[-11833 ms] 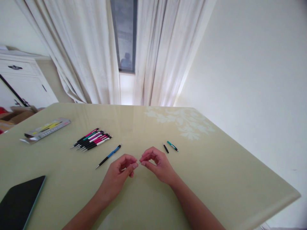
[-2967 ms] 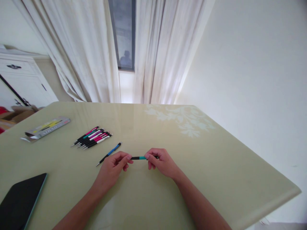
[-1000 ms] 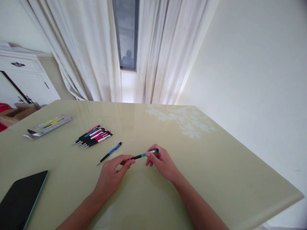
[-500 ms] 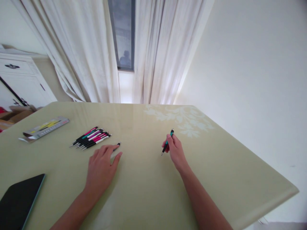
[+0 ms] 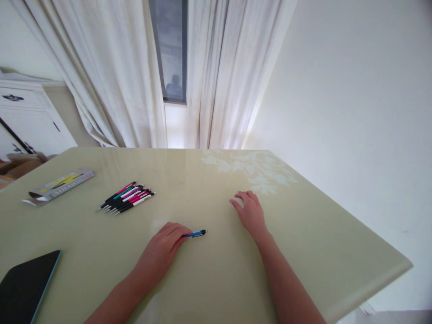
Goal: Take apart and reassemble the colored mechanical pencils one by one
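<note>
Pale green glossy tabletop (image 5: 303, 234) w/ white floral print; cream curtains behind. Left hand (image 5: 162, 252) palm-down, fingers closed over one end of a slim blue pen (image 5: 196, 233). The pen has a black tip and lies flat nr mid-table. Right hand (image 5: 250, 212) rests open, flat on the top. Bundle of pens (image 5: 124, 197) lies well apart, far left.

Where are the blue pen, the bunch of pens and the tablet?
blue pen (image 5: 195, 233), head view, blue barrel.
bunch of pens (image 5: 125, 197), head view, middle of the bunch.
tablet (image 5: 23, 288), head view, dark screen.

1 blue pen (image 5: 195, 233), 1 pen pile (image 5: 125, 197), 1 tablet (image 5: 23, 288), 1 box (image 5: 57, 184)
</note>
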Available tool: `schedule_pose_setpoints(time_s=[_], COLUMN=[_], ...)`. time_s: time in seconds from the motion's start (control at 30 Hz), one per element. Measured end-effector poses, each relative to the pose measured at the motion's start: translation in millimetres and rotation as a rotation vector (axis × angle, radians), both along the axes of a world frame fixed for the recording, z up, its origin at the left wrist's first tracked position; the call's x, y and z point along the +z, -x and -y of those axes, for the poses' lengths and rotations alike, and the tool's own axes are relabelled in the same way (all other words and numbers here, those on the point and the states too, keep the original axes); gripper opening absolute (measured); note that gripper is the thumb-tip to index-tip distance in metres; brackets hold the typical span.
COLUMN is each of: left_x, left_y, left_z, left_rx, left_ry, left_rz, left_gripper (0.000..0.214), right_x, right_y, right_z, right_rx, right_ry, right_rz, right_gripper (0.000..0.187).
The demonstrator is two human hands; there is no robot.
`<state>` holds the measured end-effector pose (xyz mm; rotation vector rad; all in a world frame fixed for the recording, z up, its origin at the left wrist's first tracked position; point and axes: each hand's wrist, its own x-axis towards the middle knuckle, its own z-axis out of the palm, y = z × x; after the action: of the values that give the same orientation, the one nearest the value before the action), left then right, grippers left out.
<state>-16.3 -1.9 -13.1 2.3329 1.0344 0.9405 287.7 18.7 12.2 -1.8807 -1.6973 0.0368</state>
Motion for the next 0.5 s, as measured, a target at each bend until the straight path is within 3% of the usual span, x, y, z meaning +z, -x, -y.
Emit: schedule_pose_setpoints(time_s=[0.1, 0.17, 0.23, 0.37, 0.5], left_x=[1.2, 1.4, 1.4, 0.5, -0.5], left_y=[-3, -3, -3, 3, 8], left_z=[5, 6, 5, 1, -1], left_rx=[-0.032, -0.033, -0.017, 0.064, -0.003], left_ry=[-0.005, -0.007, -0.016, -0.057, -0.136], left_rz=[0.031, 0.059, 0.077, 0.074, -0.026], left_gripper=[0.019, 0.019, 0.016, 0.019, 0.019], right_x=[6.2, 8.0, 9.2, 12.0, 12.5], right_y=[44, 66, 77, 69, 61], right_z=[13, 21, 26, 24, 22], right_rx=[0.567, 0.804, 0.843, 0.748, 0.771], right_ry=[0.183, 0.267, 0.287, 0.337, 0.407], right_rz=[-0.318, -0.352, -0.373, -0.484, -0.582], right_gripper=[0.026, 0.021, 0.016, 0.02, 0.022])
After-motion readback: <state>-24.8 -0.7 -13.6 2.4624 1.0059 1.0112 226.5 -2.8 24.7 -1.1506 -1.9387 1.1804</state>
